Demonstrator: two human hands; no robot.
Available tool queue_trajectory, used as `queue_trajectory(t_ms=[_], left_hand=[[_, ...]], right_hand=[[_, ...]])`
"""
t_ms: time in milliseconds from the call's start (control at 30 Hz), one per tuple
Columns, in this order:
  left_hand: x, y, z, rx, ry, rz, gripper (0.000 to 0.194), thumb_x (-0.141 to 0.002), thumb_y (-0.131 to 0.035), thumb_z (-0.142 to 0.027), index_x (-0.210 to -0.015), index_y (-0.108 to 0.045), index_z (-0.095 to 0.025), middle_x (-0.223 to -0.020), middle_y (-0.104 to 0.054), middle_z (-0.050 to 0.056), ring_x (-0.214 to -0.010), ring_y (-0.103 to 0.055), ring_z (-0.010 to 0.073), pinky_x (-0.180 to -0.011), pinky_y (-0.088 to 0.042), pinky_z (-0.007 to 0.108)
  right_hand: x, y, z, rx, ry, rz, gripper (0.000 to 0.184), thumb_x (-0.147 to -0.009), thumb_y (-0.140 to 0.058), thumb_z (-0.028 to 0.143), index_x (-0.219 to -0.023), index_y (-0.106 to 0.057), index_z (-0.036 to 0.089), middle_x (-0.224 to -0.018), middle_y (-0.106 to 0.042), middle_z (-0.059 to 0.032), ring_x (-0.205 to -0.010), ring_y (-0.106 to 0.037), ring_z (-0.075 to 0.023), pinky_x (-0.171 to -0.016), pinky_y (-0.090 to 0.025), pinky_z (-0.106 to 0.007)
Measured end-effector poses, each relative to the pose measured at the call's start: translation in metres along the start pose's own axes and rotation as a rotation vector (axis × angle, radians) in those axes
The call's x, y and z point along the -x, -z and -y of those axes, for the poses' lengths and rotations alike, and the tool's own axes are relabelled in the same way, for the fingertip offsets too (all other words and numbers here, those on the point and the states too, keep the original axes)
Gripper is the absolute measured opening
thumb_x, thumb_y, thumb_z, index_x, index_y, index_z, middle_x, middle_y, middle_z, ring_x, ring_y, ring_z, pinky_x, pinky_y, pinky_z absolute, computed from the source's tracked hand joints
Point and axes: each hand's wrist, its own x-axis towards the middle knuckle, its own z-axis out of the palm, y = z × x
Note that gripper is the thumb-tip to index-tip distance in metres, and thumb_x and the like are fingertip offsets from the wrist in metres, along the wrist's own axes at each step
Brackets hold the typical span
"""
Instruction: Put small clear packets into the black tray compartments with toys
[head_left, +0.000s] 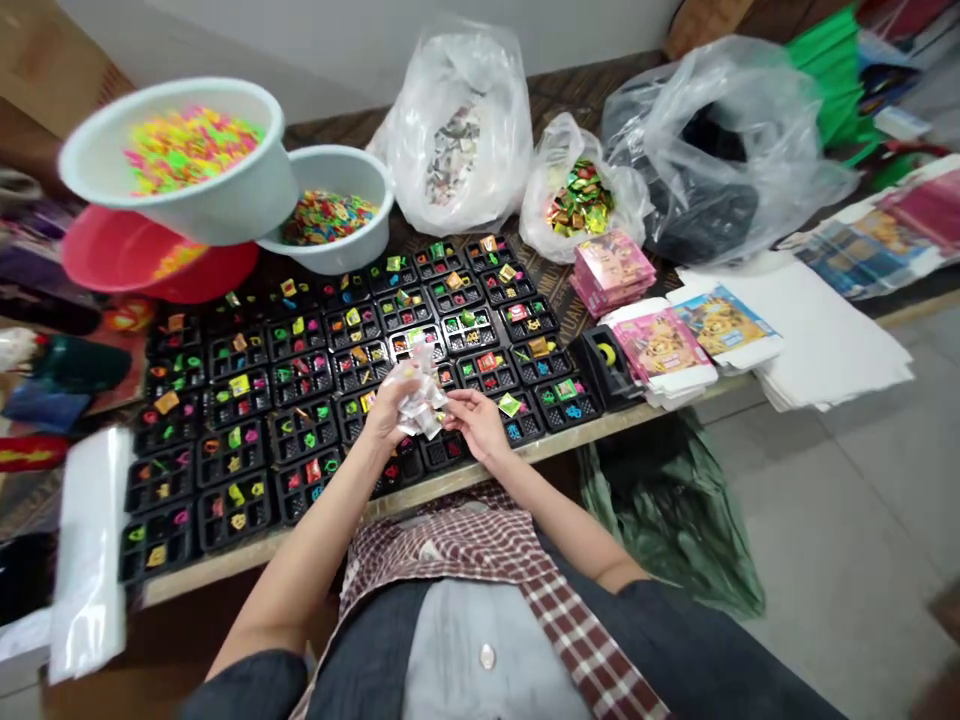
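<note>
My left hand (384, 408) is closed round a bunch of small whitish, shiny packets (421, 398), held above the near middle of the trays. My right hand (481, 428) pinches at the right side of this bunch, thumb and forefinger together on the edge of a packet. What exactly lies between its fingertips is partly hidden. Below and around both hands stand rows of black compartment trays (302, 432), holding small bright plastic pieces and wrapped items. A green wrapped piece (510, 404) lies in a tray just right of my right hand.
Pale tubs (330, 262) and a red basin (90, 250) with colourful pieces stand back left. Behind the trays are a plastic bag of whitish packets (454, 150) and a bag of shiny wrapped pieces (585, 200). Printed boxes (660, 345) and a tape dispenser (611, 370) sit right.
</note>
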Motion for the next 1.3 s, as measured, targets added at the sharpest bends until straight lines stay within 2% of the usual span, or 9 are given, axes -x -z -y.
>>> queue_trajectory(t_ms=[133,300,400,500,700,933,1067,1200,1300], left_hand=[[0.008,0.021,-0.001,-0.013,-0.076,-0.042,0.042,-0.051,-0.077,-0.019,-0.089,-0.059,-0.021,-0.087,-0.073,0.000,-0.061,-0.067,0.0144,-0.044,-0.047,0.018],[0.019,0.036,0.004,-0.048,-0.083,-0.040,0.038,-0.050,-0.079,-0.020,-0.083,-0.060,-0.018,-0.081,-0.071,0.000,-0.060,-0.067,0.0146,-0.044,-0.050,0.019],[0.030,0.037,0.016,-0.034,-0.025,-0.052,0.040,-0.048,-0.080,-0.020,-0.083,-0.061,-0.018,-0.075,-0.070,-0.001,-0.055,-0.065,0.0138,-0.043,-0.050,0.020],[0.041,0.030,0.031,0.002,0.042,-0.054,0.043,-0.046,-0.082,-0.019,-0.084,-0.062,-0.019,-0.073,-0.069,-0.002,-0.055,-0.064,0.0142,-0.045,-0.051,0.021],[0.052,0.018,0.049,0.005,0.159,0.022,0.047,-0.044,-0.084,-0.020,-0.087,-0.063,-0.018,-0.074,-0.069,-0.001,-0.057,-0.064,0.0161,-0.048,-0.052,0.024],[0.055,0.017,0.051,0.011,0.237,0.063,0.048,-0.044,-0.083,-0.019,-0.088,-0.064,-0.018,-0.070,-0.067,-0.001,-0.057,-0.063,0.0167,-0.046,-0.049,0.024],[0.057,0.010,0.052,-0.009,0.248,0.107,0.043,-0.043,-0.083,-0.019,-0.082,-0.065,-0.017,-0.067,-0.066,-0.001,-0.054,-0.060,0.0144,-0.045,-0.047,0.023],[0.060,-0.004,0.056,-0.074,0.272,0.165,0.038,-0.042,-0.082,-0.019,-0.077,-0.067,-0.016,-0.062,-0.064,-0.003,-0.050,-0.055,0.0109,-0.045,-0.044,0.021],[0.061,-0.008,0.057,-0.102,0.282,0.180,0.037,-0.041,-0.082,-0.019,-0.075,-0.067,-0.016,-0.059,-0.062,-0.004,-0.048,-0.053,0.0099,-0.044,-0.043,0.021]], right_hand=[[0.006,0.016,0.001,0.263,0.069,-0.064,0.030,-0.062,-0.083,0.041,-0.075,-0.066,0.020,-0.060,-0.063,0.0022,-0.051,-0.058,-0.0122,-0.048,-0.049,-0.025],[0.012,0.080,0.066,0.878,0.434,-0.269,0.013,-0.079,-0.060,0.026,-0.084,-0.071,0.020,-0.081,-0.068,-0.0022,-0.067,-0.059,-0.0142,-0.067,-0.050,-0.029],[0.014,0.109,0.101,1.202,0.389,-0.207,0.022,-0.076,-0.056,0.016,-0.092,-0.071,0.019,-0.073,-0.063,0.0006,-0.064,-0.056,-0.0140,-0.070,-0.047,-0.030],[0.015,0.118,0.111,1.369,0.245,-0.076,0.032,-0.072,-0.056,0.008,-0.099,-0.070,0.018,-0.064,-0.059,0.0040,-0.059,-0.053,-0.0128,-0.068,-0.044,-0.028],[0.009,0.116,0.100,1.511,0.200,0.059,0.041,-0.068,-0.051,0.001,-0.102,-0.068,0.017,-0.058,-0.056,0.0061,-0.058,-0.050,-0.0123,-0.067,-0.041,-0.025],[0.006,0.118,0.093,1.412,0.292,-0.069,0.029,-0.070,-0.067,0.015,-0.099,-0.069,0.018,-0.075,-0.062,0.0018,-0.058,-0.050,-0.0113,-0.066,-0.045,-0.028],[0.009,0.090,0.090,1.240,0.401,-0.112,0.030,-0.075,-0.072,0.036,-0.099,-0.072,0.018,-0.088,-0.066,-0.0036,-0.065,-0.053,-0.0126,-0.068,-0.047,-0.030],[0.010,0.050,0.075,1.069,0.353,0.062,0.030,-0.080,-0.067,0.050,-0.080,-0.073,0.020,-0.075,-0.067,-0.0022,-0.068,-0.057,-0.0149,-0.065,-0.046,-0.029],[0.005,0.036,0.066,1.014,0.364,0.057,0.036,-0.074,-0.073,0.052,-0.063,-0.067,0.019,-0.065,-0.063,-0.0009,-0.063,-0.054,-0.0140,-0.062,-0.044,-0.029]])
